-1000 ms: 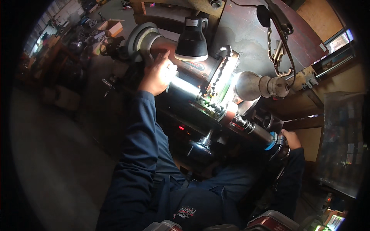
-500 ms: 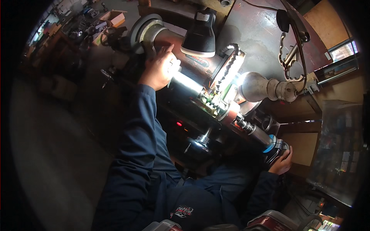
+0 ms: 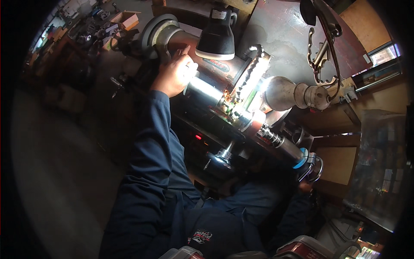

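Observation:
My left hand (image 3: 176, 74), fingers curled, rests on the machine at the left end of a bright steel cylinder (image 3: 206, 92); what it grips is hidden. A black lamp (image 3: 215, 34) hangs over the reddish machine body (image 3: 185, 41). Orange glints show at the cylinder's right end, beside a lit upright slide (image 3: 250, 75) with a dark segmented hose. Farther right, a steel sleeve (image 3: 288, 150) ends in a blue ring (image 3: 301, 157) and a curved metal handle (image 3: 319, 170). Just below that handle my right hand (image 3: 305, 186) is in shadow, its fingers unclear.
A dull metal lamp housing (image 3: 280, 93) and a hanging notched bracket (image 3: 320, 64) sit right of the slide. A handwheel (image 3: 219, 159) juts toward my body. A clear plastic sheet (image 3: 379, 164) hangs at the right; a cluttered bench with a cardboard box (image 3: 125, 19) lies back left.
My right hand has moved down from the blue-ringed fitting into shadow below its curved handle. Orange glints appeared by the cylinder. My left hand keeps its place on the machine.

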A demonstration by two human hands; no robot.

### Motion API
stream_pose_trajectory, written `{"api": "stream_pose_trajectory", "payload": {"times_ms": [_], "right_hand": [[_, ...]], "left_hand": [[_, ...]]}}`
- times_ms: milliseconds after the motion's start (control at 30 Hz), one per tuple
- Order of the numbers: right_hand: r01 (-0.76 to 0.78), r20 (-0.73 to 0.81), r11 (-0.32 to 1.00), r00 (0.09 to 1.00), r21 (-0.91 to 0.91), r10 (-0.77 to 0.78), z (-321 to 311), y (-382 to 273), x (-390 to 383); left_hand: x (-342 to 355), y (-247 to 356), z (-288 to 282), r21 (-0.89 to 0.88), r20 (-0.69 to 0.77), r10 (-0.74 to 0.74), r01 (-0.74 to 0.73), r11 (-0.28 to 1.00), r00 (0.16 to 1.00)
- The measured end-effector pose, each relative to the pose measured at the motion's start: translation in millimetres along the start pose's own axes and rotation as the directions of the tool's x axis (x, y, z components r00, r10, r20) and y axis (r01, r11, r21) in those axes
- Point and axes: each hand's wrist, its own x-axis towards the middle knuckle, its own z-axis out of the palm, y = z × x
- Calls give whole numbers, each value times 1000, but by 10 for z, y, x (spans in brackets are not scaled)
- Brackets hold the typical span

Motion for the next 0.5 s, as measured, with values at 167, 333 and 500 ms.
{"api": "stream_pose_trajectory", "payload": {"times_ms": [167, 333, 500], "right_hand": [[-15, -17, 990, 1000, 142, 18, 18, -29, -22], [-37, -39, 952, 998, 304, 51, 6, -53, -57], [-57, -49, 893, 995, 447, 88, -11, -87, -124]], "left_hand": [[-37, 7, 11, 64, -84, 59, -54, 996, 995], [-33, -5, -6, 51, -27, 3, -2, 999, 1000], [-21, 17, -14, 100, -32, 1, 2, 995, 999]]}}
